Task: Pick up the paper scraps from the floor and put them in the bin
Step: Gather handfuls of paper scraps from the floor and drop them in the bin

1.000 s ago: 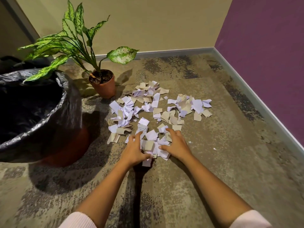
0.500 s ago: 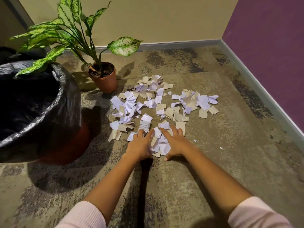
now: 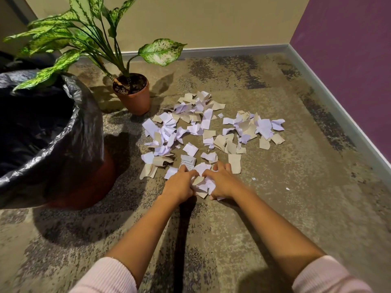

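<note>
The carpeted floor (image 3: 296, 187) is stretching out to the right of the bin (image 3: 91, 134), which is standing at the person's left with a black liner spilling over its rim; its inside is showing only dark plastic, and I cannot tell whether any paper is lying in there. Just behind the bin, a potted plant (image 3: 133, 98) is leaning its leaves over the rim. The paper scraps (image 3: 211, 127) are lying on the carpet to the right of the bin, apart from its wall, in a loose spread whose long axis is running roughly away from the bin. At the edge of that spread nearest the person, the left hand (image 3: 179, 185), the one nearer the bin, and the right hand (image 3: 222, 182) are curling their fingers around a clump (image 3: 202, 183) of scraps, squeezing it between them on the carpet. By my judgement the load is going to need lifting and swinging leftward over the rim, with the left hand leading
</note>
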A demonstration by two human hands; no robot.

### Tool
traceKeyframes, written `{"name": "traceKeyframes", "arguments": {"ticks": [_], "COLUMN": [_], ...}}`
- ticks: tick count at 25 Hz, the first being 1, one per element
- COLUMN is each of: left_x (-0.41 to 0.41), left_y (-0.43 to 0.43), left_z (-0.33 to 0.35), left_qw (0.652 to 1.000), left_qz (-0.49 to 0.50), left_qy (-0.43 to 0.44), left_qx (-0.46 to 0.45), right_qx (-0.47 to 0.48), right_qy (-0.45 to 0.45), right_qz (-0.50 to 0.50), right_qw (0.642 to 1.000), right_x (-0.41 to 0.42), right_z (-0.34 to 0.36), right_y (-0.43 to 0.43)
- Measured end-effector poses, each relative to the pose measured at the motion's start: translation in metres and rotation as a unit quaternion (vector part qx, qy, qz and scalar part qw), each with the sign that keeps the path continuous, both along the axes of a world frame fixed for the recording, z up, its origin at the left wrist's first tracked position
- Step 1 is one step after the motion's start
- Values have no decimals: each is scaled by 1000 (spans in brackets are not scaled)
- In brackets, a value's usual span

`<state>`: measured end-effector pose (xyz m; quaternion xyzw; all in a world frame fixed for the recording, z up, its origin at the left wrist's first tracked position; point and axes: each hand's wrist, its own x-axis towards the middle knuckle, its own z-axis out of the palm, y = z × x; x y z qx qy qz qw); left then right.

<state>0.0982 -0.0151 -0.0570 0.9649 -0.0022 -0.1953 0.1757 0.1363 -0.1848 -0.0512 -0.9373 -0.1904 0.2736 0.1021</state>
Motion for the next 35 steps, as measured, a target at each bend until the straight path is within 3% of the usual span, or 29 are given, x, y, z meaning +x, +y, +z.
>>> {"name": "traceKeyframes", "arguments": {"ticks": [6, 13, 28, 35], "left_x": [-5, -17, 8, 7], "left_y": [0, -10, -10, -12], "left_z": [7, 7, 1, 3], "left_qw": [1000, 1000, 998, 997], "left_qz": [9, -4, 48, 41], "left_qy": [-3, 8, -9, -32], "left_qx": [-4, -8, -45, -54], "right_qx": [57, 114, 33, 86], "right_qy": [-50, -84, 10, -92], "right_qz": [-5, -84, -56, -37], "right_qw": [997, 986, 998, 991], "right_x": [-12, -13, 22, 5], "right_z": [0, 5, -3, -6], "right_y": [-8, -19, -13, -9]}}
